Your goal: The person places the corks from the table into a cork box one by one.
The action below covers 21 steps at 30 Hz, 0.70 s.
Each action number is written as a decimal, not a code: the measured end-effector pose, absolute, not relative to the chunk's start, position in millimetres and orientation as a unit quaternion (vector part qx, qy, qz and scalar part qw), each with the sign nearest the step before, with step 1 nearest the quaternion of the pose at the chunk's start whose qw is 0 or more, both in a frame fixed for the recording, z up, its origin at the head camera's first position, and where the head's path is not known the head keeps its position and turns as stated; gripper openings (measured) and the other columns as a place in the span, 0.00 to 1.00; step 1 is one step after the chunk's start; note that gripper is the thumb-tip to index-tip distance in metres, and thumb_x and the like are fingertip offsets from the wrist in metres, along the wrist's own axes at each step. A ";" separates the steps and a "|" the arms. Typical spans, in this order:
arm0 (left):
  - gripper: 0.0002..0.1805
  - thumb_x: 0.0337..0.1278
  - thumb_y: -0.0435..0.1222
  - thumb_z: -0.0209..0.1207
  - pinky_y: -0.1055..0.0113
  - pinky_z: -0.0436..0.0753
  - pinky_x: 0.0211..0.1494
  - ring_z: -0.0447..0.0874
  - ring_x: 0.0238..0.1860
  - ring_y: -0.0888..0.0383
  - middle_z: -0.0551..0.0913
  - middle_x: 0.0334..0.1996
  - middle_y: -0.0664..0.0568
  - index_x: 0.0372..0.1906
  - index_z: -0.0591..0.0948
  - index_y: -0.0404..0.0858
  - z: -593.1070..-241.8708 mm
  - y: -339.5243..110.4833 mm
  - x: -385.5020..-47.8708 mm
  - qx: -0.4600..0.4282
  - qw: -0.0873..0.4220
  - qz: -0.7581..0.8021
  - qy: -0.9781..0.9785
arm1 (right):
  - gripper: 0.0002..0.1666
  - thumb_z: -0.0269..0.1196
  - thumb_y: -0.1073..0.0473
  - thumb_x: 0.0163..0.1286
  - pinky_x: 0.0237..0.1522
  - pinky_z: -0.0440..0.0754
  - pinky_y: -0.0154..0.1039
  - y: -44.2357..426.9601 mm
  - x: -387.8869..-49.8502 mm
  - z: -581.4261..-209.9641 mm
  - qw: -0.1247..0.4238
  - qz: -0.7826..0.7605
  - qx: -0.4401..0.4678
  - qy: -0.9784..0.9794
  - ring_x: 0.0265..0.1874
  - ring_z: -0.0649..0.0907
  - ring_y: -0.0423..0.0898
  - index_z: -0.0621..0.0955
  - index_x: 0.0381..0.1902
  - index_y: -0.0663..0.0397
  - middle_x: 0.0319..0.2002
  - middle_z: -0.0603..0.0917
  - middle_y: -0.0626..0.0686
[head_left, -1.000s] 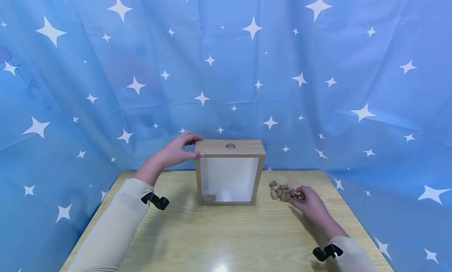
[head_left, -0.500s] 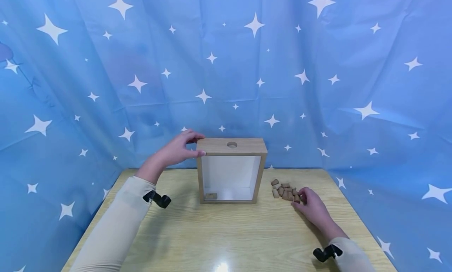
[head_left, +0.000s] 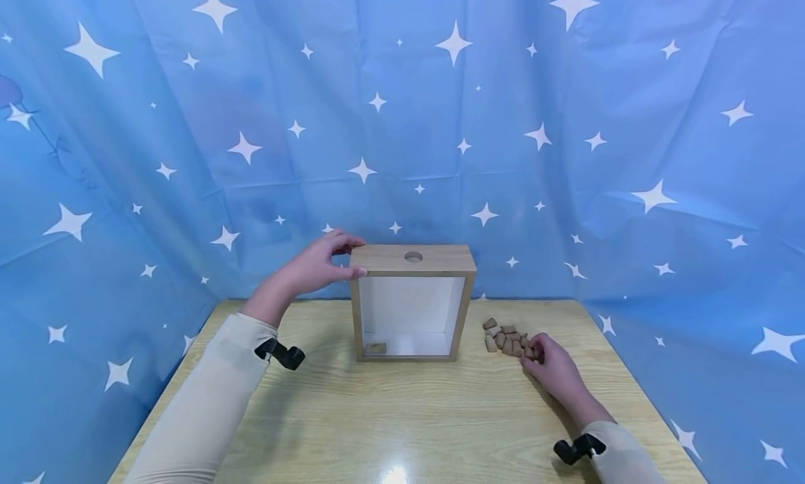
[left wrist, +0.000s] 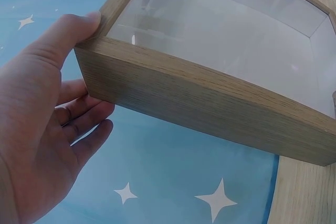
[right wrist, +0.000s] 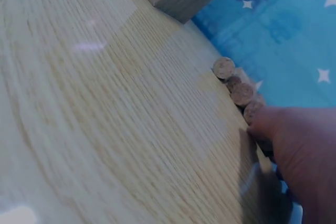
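A square wooden frame box point(head_left: 468, 302) with a clear front and a round hole in its top stands upright on the table. One cork point(head_left: 376, 348) lies inside at its lower left. My left hand point(head_left: 311, 264) grips the box's upper left corner; in the left wrist view the thumb of this hand point(left wrist: 47, 87) is on the front edge and the fingers are behind. Right of the box several corks point(head_left: 508, 339) lie in a pile. At the pile's right end my right hand point(head_left: 556, 372) pinches a cork, mostly hidden by the fingers. The right wrist view shows its thumb against the corks point(right wrist: 242, 94).
The light wooden table point(head_left: 377, 414) reaches back to a blue curtain point(head_left: 402, 121) with white stars, which also hangs on both sides. A black wrist mount point(head_left: 279, 355) sits on the left sleeve and another mount point(head_left: 578, 449) on the right.
My right thumb and fingers have drawn closer together at the right end of the pile. My left hand stays on the box corner, and the box has not moved on the table.
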<state>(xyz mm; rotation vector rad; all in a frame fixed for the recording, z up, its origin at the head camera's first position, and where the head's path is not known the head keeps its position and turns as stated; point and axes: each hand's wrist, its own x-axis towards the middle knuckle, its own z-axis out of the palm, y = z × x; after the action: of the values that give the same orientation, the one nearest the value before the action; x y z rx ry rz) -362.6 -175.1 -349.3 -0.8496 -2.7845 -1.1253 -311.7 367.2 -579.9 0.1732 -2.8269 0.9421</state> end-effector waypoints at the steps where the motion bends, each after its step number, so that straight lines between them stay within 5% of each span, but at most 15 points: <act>1: 0.36 0.70 0.53 0.74 0.45 0.79 0.75 0.74 0.70 0.48 0.76 0.68 0.52 0.76 0.79 0.44 -349.2 -175.0 -362.5 -0.272 0.011 -0.360 -0.892 | 0.17 0.73 0.62 0.74 0.38 0.76 0.46 367.1 -311.2 -580.4 0.080 0.314 0.057 -0.944 0.36 0.76 0.49 0.79 0.53 0.60 0.39 0.79 0.53; 8: 0.37 0.70 0.55 0.74 0.44 0.79 0.75 0.75 0.71 0.46 0.77 0.68 0.51 0.76 0.79 0.43 -348.7 -174.0 -362.7 -0.277 0.011 -0.358 -0.892 | 0.14 0.71 0.65 0.73 0.39 0.78 0.47 364.8 -302.1 -580.4 0.124 0.314 0.046 -0.940 0.37 0.77 0.50 0.80 0.52 0.60 0.39 0.81 0.55; 21: 0.38 0.70 0.54 0.75 0.44 0.79 0.75 0.75 0.70 0.46 0.77 0.68 0.49 0.76 0.78 0.42 -347.0 -174.4 -361.3 -0.274 0.010 -0.361 -0.891 | 0.16 0.68 0.70 0.67 0.40 0.77 0.36 350.8 -298.4 -555.0 0.216 0.352 0.046 -0.909 0.45 0.77 0.51 0.82 0.52 0.58 0.46 0.81 0.55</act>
<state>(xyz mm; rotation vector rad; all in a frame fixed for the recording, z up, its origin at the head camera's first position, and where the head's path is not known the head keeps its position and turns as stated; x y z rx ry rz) -361.3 -174.4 -347.0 -0.8562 -2.7815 -1.1279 -298.4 350.8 -555.0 0.1283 -2.5200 0.9759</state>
